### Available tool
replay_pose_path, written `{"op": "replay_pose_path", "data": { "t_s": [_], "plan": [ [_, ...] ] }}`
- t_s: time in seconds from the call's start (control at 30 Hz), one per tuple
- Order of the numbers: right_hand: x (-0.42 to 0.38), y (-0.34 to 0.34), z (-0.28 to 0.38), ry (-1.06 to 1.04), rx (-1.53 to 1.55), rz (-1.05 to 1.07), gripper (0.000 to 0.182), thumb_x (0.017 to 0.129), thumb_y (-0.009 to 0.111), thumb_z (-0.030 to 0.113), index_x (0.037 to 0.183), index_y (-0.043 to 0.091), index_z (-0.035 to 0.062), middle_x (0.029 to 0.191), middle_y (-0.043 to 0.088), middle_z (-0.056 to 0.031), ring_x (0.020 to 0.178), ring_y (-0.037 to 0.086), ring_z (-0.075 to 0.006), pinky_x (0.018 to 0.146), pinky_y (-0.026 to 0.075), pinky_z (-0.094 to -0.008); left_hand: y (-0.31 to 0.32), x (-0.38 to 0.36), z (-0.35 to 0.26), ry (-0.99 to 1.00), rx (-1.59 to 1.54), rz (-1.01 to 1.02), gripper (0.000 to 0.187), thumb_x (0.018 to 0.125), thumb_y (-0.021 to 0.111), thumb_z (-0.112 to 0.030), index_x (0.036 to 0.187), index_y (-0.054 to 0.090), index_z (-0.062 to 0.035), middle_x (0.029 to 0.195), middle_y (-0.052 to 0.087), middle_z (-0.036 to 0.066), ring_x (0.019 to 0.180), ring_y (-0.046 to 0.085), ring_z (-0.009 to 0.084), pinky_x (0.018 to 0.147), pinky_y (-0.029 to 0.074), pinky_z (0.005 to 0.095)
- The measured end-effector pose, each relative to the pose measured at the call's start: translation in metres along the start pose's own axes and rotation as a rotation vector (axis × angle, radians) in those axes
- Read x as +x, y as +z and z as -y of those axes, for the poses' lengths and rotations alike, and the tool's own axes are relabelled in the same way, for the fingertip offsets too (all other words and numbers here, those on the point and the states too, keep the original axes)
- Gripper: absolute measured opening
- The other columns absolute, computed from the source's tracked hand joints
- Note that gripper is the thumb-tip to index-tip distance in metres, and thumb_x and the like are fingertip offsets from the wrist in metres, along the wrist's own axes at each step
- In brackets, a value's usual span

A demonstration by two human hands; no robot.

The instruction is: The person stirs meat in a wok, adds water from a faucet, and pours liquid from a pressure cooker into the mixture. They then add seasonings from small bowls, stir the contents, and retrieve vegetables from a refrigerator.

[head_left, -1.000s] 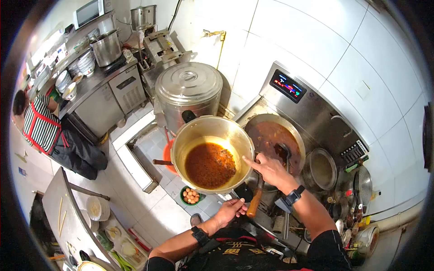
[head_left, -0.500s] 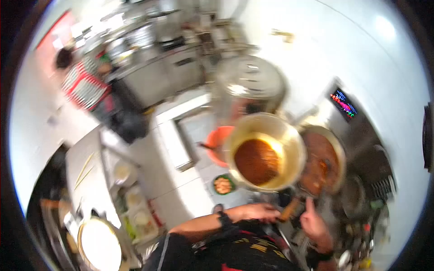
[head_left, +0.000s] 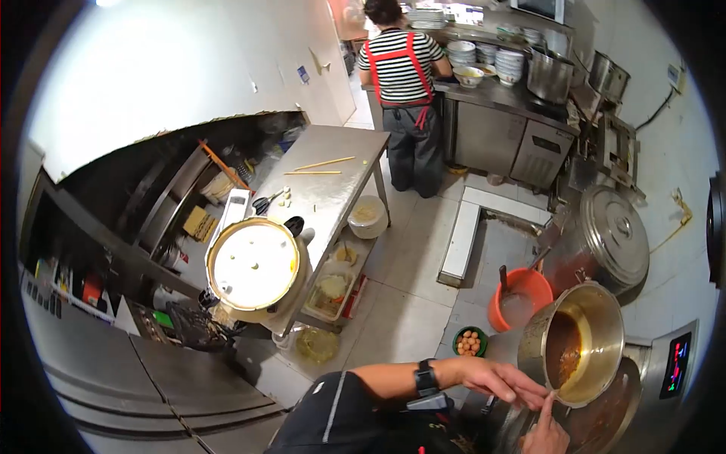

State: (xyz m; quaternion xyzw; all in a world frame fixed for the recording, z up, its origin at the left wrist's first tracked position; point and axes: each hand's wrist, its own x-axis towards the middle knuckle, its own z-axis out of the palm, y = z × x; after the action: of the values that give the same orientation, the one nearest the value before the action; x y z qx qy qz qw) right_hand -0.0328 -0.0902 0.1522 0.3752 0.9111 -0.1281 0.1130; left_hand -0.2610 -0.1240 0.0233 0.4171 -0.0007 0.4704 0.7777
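Observation:
A deep metal pot (head_left: 533, 344) with a layer of brown, oily sauce (head_left: 563, 352) at its bottom stands in front of me on the right. My left hand (head_left: 499, 378), a dark watch on its wrist, reaches across with fingers stretched out, their tips near the pot's lower rim. Just below, my right hand (head_left: 546, 435) points its index finger up at that rim, close to the left fingertips; its other fingers are partly hidden. Beside the pot, a wide pan (head_left: 631, 393) of brown sauce is partly covered by it.
An orange-red bucket (head_left: 495, 314) and a green bowl of eggs (head_left: 470, 342) are on the floor. A large lidded pot (head_left: 616, 234) stands behind. On the left, a steel table (head_left: 325, 144) bears chopsticks, scissors and a big white-topped round pot (head_left: 253, 265). A person (head_left: 401, 76) faces the far counter.
My view has swung left and steadied, showing more of the table and the far counter. The wooden-handled tool by my left hand is out of sight. Both hands have stayed near the pot.

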Motion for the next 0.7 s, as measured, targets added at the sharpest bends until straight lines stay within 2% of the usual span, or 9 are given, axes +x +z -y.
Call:
{"op": "replay_pose_path", "data": {
  "t_s": [0.17, 0.23, 0.33, 0.43, 0.47, 0.53, 0.57, 0.6, 0.7],
  "plan": [
    [0.009, 0.005, -0.017, -0.326, 0.015, 0.051, 0.045, 0.092, 0.052, 0.020, 0.134, 0.050, 0.0048, 0.089, 0.063, -0.0186, 0.083, 0.061, -0.0391, 0.072, 0.049, -0.0473, -0.007, -0.087, -0.011, 0.209, 0.044, -0.512, 0.065, 0.100, 0.051, -0.029, 0.151, 0.022, -0.0009, 0.152, 0.034, 0.018, 0.141, 0.034, 0.0266, 0.114, 0.028, 0.0389],
    [0.015, 0.012, -0.011, -0.399, 0.076, 0.028, 0.045, 0.091, 0.052, 0.018, 0.134, 0.050, 0.0050, 0.089, 0.062, -0.0193, 0.083, 0.060, -0.0393, 0.073, 0.049, -0.0472, -0.022, -0.135, 0.002, -0.001, 0.225, -0.773, 0.064, 0.099, 0.054, -0.030, 0.149, 0.028, -0.0003, 0.147, 0.043, 0.013, 0.132, 0.045, 0.0210, 0.109, 0.036, 0.0340],
    [0.022, 0.030, 0.014, -0.589, 0.404, 0.261, 0.048, 0.090, 0.048, 0.008, 0.138, 0.047, 0.0066, 0.090, 0.059, -0.0207, 0.084, 0.059, -0.0369, 0.073, 0.047, -0.0429, -0.051, -0.190, 0.035, -0.466, 0.397, -1.016, 0.073, 0.093, 0.061, -0.045, 0.145, 0.038, -0.0010, 0.125, 0.060, 0.006, 0.118, 0.055, 0.0159, 0.095, 0.043, 0.0301],
    [0.026, 0.071, 0.031, -0.625, 0.333, 0.403, 0.041, 0.097, 0.043, 0.007, 0.137, 0.047, 0.0041, 0.098, 0.059, -0.0182, 0.087, 0.059, -0.0322, 0.075, 0.047, -0.0384, -0.064, -0.208, 0.039, -0.588, 0.349, -0.946, 0.070, 0.093, 0.063, -0.042, 0.144, 0.040, -0.0004, 0.125, 0.061, 0.007, 0.117, 0.056, 0.0168, 0.096, 0.044, 0.0327],
    [0.037, 0.115, 0.033, -0.273, 0.850, 0.723, 0.036, 0.101, 0.041, 0.011, 0.135, 0.048, 0.0024, 0.110, 0.060, -0.0175, 0.093, 0.060, -0.0327, 0.082, 0.047, -0.0378, -0.069, -0.208, 0.036, -0.523, 0.304, -0.933, 0.067, 0.093, 0.063, -0.040, 0.143, 0.040, -0.0001, 0.126, 0.061, 0.008, 0.117, 0.056, 0.0179, 0.096, 0.045, 0.0337],
    [0.054, 0.168, 0.025, -0.666, 0.648, 0.613, 0.065, 0.086, 0.044, -0.002, 0.150, 0.031, 0.0088, 0.128, 0.056, -0.0192, 0.116, 0.056, -0.0285, 0.099, 0.044, -0.0359, -0.077, -0.210, 0.022, -0.554, 0.247, -0.829, 0.065, 0.094, 0.063, -0.037, 0.143, 0.041, 0.0002, 0.126, 0.061, 0.010, 0.116, 0.057, 0.0191, 0.096, 0.045, 0.0347],
    [0.059, 0.165, 0.030, -0.691, 0.699, 0.674, 0.064, 0.083, 0.044, -0.005, 0.146, 0.039, 0.0078, 0.144, 0.040, -0.0203, 0.134, 0.041, -0.0306, 0.111, 0.033, -0.0383, -0.082, -0.213, 0.007, -0.503, 0.323, -0.832, 0.062, 0.095, 0.061, -0.033, 0.142, 0.040, 0.0014, 0.128, 0.060, 0.011, 0.117, 0.056, 0.0199, 0.097, 0.045, 0.0347],
    [0.060, 0.127, 0.055, -0.680, 0.805, 0.596, 0.052, 0.083, 0.042, -0.006, 0.133, 0.051, 0.0024, 0.138, 0.047, -0.0255, 0.128, 0.047, -0.0373, 0.106, 0.038, -0.0394, -0.088, -0.212, -0.006, -0.447, 0.391, -0.822, 0.060, 0.096, 0.060, -0.030, 0.142, 0.040, 0.0026, 0.130, 0.060, 0.012, 0.117, 0.056, 0.0206, 0.098, 0.046, 0.0347],
    [0.065, 0.139, 0.057, -0.740, 0.712, 0.532, 0.049, 0.082, 0.046, -0.006, 0.130, 0.056, 0.0021, 0.137, 0.050, -0.0240, 0.128, 0.048, -0.0334, 0.105, 0.040, -0.0389, -0.095, -0.212, -0.043, -0.490, 0.319, -0.740, 0.057, 0.098, 0.058, -0.026, 0.141, 0.039, 0.0051, 0.130, 0.059, 0.014, 0.118, 0.057, 0.0215, 0.098, 0.045, 0.0337]
  ]
}}
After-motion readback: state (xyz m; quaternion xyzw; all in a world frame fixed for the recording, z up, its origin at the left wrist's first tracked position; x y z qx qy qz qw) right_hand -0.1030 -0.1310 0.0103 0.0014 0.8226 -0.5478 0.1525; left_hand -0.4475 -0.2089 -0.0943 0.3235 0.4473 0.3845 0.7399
